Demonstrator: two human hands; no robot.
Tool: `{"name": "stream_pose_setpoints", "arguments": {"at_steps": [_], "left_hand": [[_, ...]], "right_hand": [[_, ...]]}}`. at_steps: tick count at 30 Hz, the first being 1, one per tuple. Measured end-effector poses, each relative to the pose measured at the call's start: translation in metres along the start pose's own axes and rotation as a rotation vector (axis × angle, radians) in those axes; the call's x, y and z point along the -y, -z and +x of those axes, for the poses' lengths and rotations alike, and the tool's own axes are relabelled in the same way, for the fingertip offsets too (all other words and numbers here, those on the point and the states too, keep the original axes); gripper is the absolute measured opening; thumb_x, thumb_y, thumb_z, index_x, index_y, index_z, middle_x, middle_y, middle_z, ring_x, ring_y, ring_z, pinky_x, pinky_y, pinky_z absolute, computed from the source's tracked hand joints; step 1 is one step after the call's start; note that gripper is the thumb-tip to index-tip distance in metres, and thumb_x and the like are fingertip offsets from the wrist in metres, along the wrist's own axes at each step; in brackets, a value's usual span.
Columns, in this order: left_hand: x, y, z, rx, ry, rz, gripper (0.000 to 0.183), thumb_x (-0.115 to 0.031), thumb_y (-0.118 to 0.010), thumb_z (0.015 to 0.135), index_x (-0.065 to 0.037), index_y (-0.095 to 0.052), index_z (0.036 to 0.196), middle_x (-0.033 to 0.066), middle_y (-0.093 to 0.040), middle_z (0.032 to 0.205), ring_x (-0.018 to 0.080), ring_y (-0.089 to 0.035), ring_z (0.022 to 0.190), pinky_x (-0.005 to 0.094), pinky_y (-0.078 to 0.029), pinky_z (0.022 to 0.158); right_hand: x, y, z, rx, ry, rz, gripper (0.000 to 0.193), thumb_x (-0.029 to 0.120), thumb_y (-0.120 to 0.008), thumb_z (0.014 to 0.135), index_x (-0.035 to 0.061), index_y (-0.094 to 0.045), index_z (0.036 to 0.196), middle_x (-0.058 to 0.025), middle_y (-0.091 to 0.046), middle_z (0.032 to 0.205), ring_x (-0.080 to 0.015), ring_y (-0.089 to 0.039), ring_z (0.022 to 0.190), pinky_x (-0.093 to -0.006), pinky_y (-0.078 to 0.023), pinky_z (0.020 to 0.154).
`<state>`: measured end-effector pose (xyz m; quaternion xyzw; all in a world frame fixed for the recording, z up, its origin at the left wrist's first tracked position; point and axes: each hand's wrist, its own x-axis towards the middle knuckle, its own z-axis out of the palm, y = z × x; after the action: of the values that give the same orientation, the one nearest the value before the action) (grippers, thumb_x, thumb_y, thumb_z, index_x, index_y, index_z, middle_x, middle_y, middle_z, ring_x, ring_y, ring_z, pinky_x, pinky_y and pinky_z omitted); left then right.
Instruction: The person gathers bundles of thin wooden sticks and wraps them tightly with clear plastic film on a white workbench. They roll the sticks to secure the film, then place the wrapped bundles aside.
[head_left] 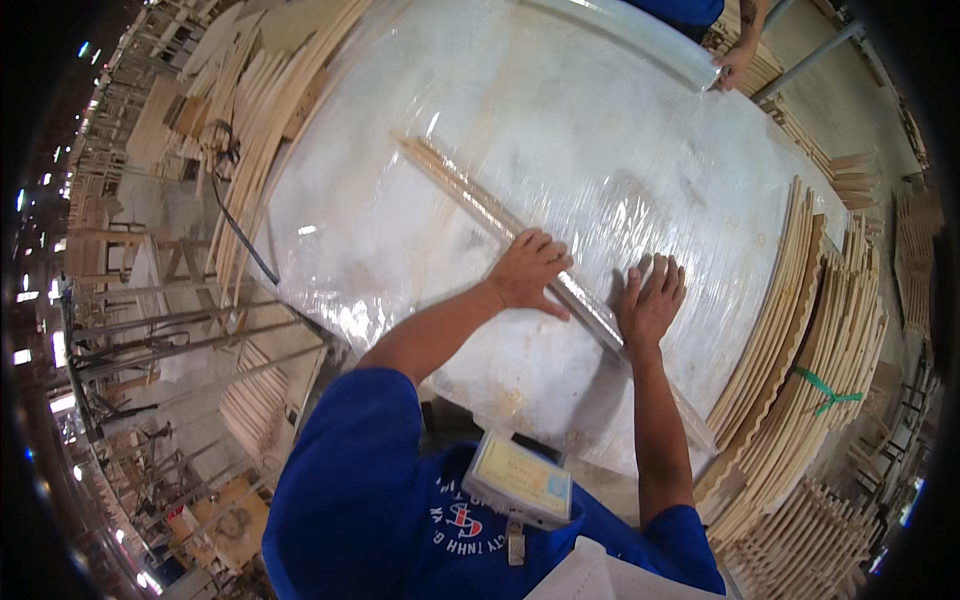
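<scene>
Spreading beneath both hands, a wide table sheeted in clear plastic film [600, 150] carries a long bundle of pale wooden strips wrapped in clear film [480, 205]. Stacks of curved pale wooden slats [800, 330] lie just right of the hands. Left hand [528, 270] presses flat on the bundle, fingers spread; right hand [650, 300] rests open just beside it. Nearer the chest hangs a rectangular yellow-green badge [520, 478].

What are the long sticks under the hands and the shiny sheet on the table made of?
The long sticks look like pale bare wood: light tan, straight, matching the stacked slats nearby. The shiny sheet looks like clear plastic film: glossy, wrinkled, see-through. Left hand and right hand press flat on the wrapped bundle.
</scene>
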<state>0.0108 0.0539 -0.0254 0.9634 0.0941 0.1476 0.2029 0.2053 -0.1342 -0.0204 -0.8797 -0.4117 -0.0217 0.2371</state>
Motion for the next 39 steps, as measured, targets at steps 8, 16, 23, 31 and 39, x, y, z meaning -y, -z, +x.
{"name": "stream_pose_setpoints", "arguments": {"at_steps": [8,16,23,31,39], "left_hand": [[0.003,-0.006,-0.005,-0.184,0.002,-0.011,0.076,-0.075,-0.084,0.059,-0.011,-0.072,0.099,0.0044,-0.065,0.100,0.0260,-0.064,0.103,0.0416,-0.045,0.102],[0.002,0.040,-0.152,0.005,0.200,-0.067,0.091,-0.080,-0.083,0.059,-0.009,-0.072,0.115,0.0089,-0.067,0.112,0.0316,-0.063,0.110,0.0486,-0.044,0.106],[0.015,0.038,-0.087,-0.135,0.268,0.062,0.107,-0.086,-0.068,0.080,-0.011,-0.054,0.154,0.0216,-0.042,0.166,0.0471,-0.027,0.159,0.0614,-0.023,0.130],[0.057,0.045,-0.002,-0.331,0.376,-0.022,0.096,-0.088,-0.061,0.086,-0.002,-0.070,0.128,0.0216,-0.061,0.139,0.0416,-0.049,0.139,0.0556,-0.035,0.121],[0.087,0.075,-0.046,0.089,0.213,0.141,0.094,-0.088,-0.082,0.056,-0.006,-0.072,0.100,0.0109,-0.068,0.103,0.0305,-0.065,0.106,0.0435,-0.047,0.095]], "right_hand": [[0.046,0.014,-0.078,0.083,0.064,-0.094,0.059,0.055,-0.085,0.087,0.0030,-0.068,0.109,-0.0147,-0.068,0.101,-0.0377,-0.065,0.092,-0.0495,-0.053,0.079],[0.133,-0.008,-0.173,0.193,0.078,-0.082,0.057,0.054,-0.093,0.074,0.0105,-0.067,0.098,-0.0088,-0.064,0.097,-0.0324,-0.064,0.090,-0.0459,-0.051,0.074],[0.114,-0.008,-0.097,-0.118,0.218,-0.055,0.061,0.055,-0.086,0.083,0.0079,-0.069,0.117,-0.0164,-0.068,0.117,-0.0388,-0.062,0.114,-0.0529,-0.047,0.097],[0.076,-0.018,-0.093,0.248,0.146,-0.208,0.082,0.070,-0.086,0.075,0.0091,-0.068,0.127,-0.0175,-0.067,0.116,-0.0405,-0.065,0.105,-0.0482,-0.055,0.084],[0.103,-0.030,-0.030,0.033,0.372,-0.052,0.068,0.073,-0.084,0.075,0.0114,-0.072,0.100,-0.0087,-0.068,0.094,-0.0337,-0.068,0.088,-0.0474,-0.054,0.076]]}}
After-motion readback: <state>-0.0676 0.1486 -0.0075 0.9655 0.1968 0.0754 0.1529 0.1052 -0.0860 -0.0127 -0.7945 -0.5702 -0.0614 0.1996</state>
